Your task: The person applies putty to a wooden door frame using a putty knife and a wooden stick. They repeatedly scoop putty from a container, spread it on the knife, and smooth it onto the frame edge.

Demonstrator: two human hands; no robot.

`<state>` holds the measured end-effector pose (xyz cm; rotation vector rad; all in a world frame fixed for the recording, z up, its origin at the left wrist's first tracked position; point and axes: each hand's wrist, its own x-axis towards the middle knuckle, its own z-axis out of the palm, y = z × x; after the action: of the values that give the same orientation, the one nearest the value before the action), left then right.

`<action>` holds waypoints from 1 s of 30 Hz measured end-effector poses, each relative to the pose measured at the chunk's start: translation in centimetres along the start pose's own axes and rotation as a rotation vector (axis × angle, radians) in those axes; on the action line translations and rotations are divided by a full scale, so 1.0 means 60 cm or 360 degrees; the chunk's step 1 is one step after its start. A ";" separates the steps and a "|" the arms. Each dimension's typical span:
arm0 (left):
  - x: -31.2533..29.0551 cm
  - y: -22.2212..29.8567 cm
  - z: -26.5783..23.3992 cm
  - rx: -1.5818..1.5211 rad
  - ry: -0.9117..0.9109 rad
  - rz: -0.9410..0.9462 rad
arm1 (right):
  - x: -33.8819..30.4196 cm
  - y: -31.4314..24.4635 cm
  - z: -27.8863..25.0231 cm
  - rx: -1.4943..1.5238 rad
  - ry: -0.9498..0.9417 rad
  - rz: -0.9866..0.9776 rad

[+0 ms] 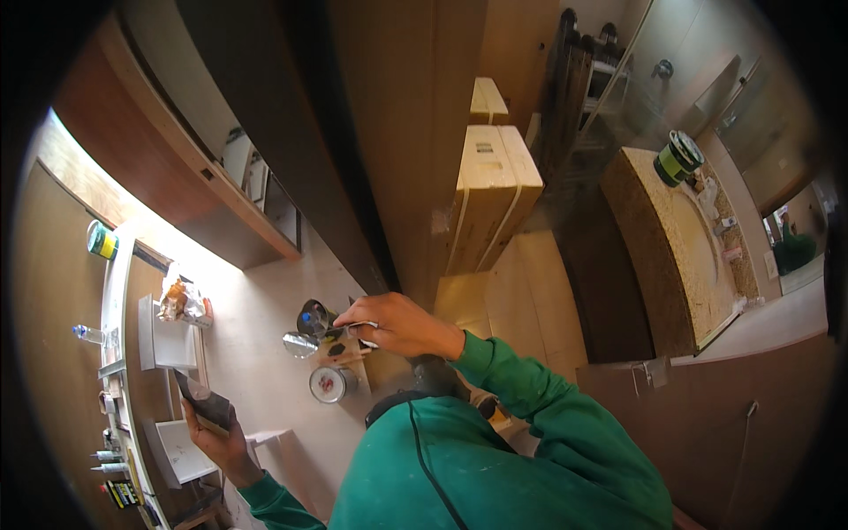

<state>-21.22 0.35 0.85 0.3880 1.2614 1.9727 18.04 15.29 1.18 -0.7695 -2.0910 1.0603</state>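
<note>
My left hand [221,442] is closed on a wide scraper [208,405] with a dark, flat blade, held low on the left. My right hand [389,325], in a green sleeve, is closed in front of me around a thin tool with a pale, shiny part [362,327] showing at the fingers. Its exact kind cannot be made out. Just beyond the right hand stands a tall brown panel [411,150] with a black strip along its left side. Whether the tool touches the panel is unclear.
On the floor below are a dark open can [314,316], a round metal lid [300,345] and a tin [331,385]. Strapped cartons [495,190] stand beyond the panel. At right, a green tub [678,159] sits on a chipboard counter [645,190]. Drawers [166,340] stand at left.
</note>
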 end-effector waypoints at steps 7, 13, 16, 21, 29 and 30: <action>-0.022 0.019 -0.009 -0.0064 -0.0081 -0.0117 | -0.036 0.103 0.049 0.0040 0.0036 0.0364; -0.032 0.023 -0.030 -0.0079 0.0011 -0.0096 | -0.119 0.161 -0.009 0.0125 0.0267 0.0893; -0.025 0.021 -0.039 -0.0127 -0.0053 -0.0152 | -0.135 0.176 -0.076 0.0234 0.0552 0.1077; -0.004 0.013 -0.021 -0.0063 -0.0151 -0.0197 | -0.098 0.211 -0.125 -0.0066 0.0679 0.0958; 0.004 0.021 0.020 0.0125 -0.0001 -0.0159 | -0.168 0.250 -0.122 0.1411 0.0947 0.1108; 0.005 0.023 0.022 0.0128 -0.0161 -0.0195 | -0.175 0.256 -0.121 0.1726 0.1213 0.0936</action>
<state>-21.22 1.06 2.64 0.4343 1.2723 1.7817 33.11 18.48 -11.56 -0.9714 -0.4777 1.6163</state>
